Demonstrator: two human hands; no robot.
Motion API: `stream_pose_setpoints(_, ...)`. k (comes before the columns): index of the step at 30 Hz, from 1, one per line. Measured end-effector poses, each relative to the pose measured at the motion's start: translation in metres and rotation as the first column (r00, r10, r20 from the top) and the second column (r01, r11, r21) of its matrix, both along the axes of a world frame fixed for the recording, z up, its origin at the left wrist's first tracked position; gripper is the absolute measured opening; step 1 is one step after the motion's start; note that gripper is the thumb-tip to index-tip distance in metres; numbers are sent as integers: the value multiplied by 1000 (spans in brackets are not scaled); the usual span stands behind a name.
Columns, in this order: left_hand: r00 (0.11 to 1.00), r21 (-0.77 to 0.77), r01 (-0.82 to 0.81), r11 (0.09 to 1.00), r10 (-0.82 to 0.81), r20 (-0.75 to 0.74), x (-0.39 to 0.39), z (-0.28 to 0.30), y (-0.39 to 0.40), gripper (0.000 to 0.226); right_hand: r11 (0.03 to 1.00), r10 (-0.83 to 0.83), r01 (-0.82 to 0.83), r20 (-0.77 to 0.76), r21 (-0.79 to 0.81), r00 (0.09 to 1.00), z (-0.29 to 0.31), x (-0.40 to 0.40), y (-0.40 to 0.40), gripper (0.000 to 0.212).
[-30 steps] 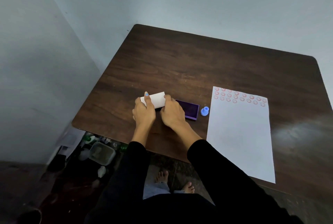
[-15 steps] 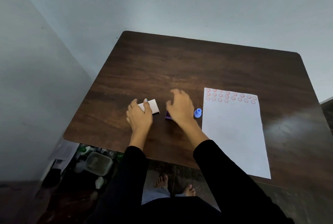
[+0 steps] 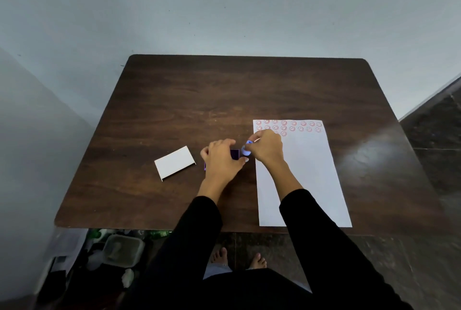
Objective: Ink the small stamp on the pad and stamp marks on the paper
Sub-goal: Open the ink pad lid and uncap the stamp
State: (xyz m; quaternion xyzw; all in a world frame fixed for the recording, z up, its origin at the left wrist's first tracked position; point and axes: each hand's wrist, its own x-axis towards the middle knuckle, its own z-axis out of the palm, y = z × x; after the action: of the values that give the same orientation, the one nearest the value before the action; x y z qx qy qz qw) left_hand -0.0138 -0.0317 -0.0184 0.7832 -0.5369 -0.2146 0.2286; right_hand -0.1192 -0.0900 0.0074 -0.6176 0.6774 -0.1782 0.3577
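The stamp [image 3: 246,149] is pinched in the curled fingertips of the right hand [image 3: 268,148], between the pad [image 3: 234,153] and the paper [image 3: 304,180], seemingly ready to be inked. The pad is gripped under the left hand [image 3: 220,160], probably to stop it sliding, and its lid [image 3: 174,163] is laid well aside.

Rows of red smiley-face marks [image 3: 291,126] stand on the paper [image 3: 305,180].

Home: wooden table [image 3: 224,100], bare feet [image 3: 219,257]
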Motion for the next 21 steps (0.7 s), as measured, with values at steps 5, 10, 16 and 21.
stream_pose_setpoints(5,999,-12,-19,1000,18,-27,-3,5,-18,34,998,-58,62,168,-16,984,10,2,-8,14)
stream_pose_setpoints(10,995,-48,-85,995,83,-57,4,8,-28,30,990,-125,99,297,101,947,15,10,-16,15)
stream_pose_setpoints(16,996,-107,-94,990,92,-20,10,3,-32,28,977,-183,131,358,166,915,18,17,-21,18)
stream_pose_setpoints(21,993,-151,-116,982,114,-19,8,2,-30,29,978,-189,148,329,145,925,15,15,-21,19)
